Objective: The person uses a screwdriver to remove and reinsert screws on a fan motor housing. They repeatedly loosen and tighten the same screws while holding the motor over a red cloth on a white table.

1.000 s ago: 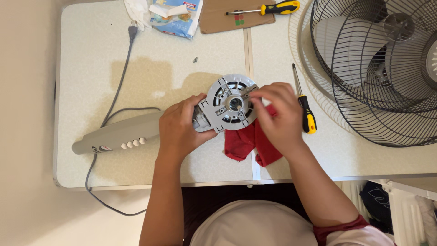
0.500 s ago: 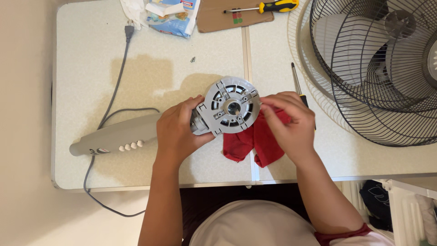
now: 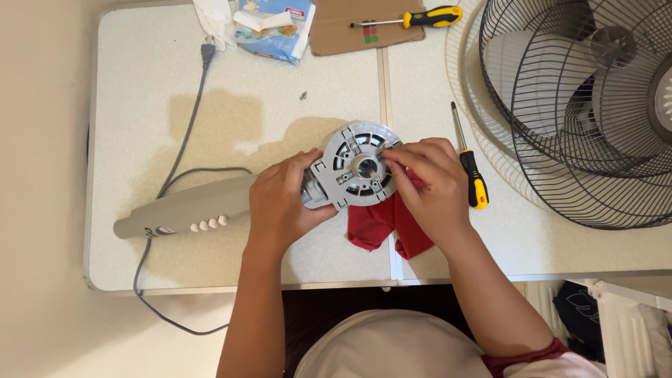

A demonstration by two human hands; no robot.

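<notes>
Head view: the left hand (image 3: pixel 283 203) stays clenched on the grey motor housing (image 3: pixel 355 166), above the red cloth (image 3: pixel 381 224). The right hand (image 3: pixel 430 185) has slid back onto its face, fingertips (image 3: pixel 392 157) pinching there.

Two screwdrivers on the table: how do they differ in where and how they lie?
The far screwdriver lies crosswise on brown cardboard, its tip pointing left. The near screwdriver lies lengthwise on the bare table, its tip pointing away, beside the right hand. Both have yellow and black handles; neither is held.
</notes>
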